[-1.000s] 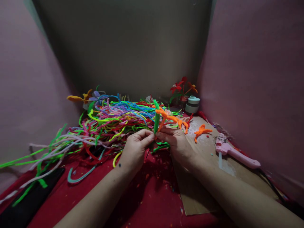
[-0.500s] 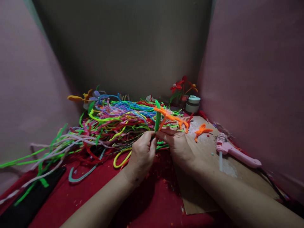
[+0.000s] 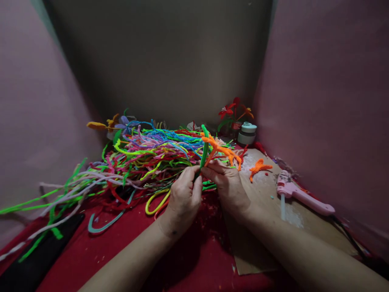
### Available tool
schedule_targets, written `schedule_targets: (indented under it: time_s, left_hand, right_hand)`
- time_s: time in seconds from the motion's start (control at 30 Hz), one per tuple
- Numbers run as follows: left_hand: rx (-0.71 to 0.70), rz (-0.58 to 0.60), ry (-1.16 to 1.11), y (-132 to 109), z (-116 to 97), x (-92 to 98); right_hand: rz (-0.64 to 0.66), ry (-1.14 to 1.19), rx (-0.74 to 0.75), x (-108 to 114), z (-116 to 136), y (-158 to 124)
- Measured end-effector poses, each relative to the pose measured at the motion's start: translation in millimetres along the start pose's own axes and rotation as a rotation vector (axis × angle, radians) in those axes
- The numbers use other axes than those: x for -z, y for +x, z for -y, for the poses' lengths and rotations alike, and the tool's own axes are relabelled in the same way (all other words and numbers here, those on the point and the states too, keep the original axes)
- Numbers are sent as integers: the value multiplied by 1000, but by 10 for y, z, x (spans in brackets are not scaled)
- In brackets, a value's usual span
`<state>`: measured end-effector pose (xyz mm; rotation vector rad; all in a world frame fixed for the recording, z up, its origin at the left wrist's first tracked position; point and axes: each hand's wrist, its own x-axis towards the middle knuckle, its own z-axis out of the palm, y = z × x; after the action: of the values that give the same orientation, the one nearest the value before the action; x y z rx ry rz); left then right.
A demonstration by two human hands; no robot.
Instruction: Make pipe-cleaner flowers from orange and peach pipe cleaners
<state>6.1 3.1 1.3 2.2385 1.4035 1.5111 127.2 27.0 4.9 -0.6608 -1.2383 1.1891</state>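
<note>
Between my two hands stands a pipe-cleaner flower: an orange bloom [image 3: 223,150] on an orange stem, with a green pipe-cleaner leaf [image 3: 204,146] rising beside it. My left hand [image 3: 185,190] pinches the base of the green leaf between thumb and fingers. My right hand [image 3: 229,184] is closed on the orange stem just below the bloom, its fingertips touching those of my left hand. The lower end of the stem is hidden by my fingers. Behind my hands spreads a big heap of coloured pipe cleaners [image 3: 158,150].
On the right, a pink glue gun [image 3: 304,196] lies on a brown board [image 3: 252,247]. Nearer my right hand is a loose orange pipe-cleaner piece [image 3: 259,168]. A pale green-lidded jar [image 3: 247,134] and red flowers [image 3: 227,110] stand behind. Pink panels rise on both sides.
The leaf and orange bloom have shifted slightly right, and the leaf's tip now leans and curves more. Both hands keep their grip in nearly the same place.
</note>
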Motion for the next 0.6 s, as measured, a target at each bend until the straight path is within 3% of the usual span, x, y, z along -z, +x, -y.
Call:
schedule_targets:
  time_s: [0.3, 0.6]
  left_hand:
    - [-3, -9, -13, -20, 43, -5]
    - [332, 4, -311, 74, -38, 89]
  right_hand:
    - [-37, -76, 19, -28, 20, -28]
    - [72, -229, 109, -19, 34, -30]
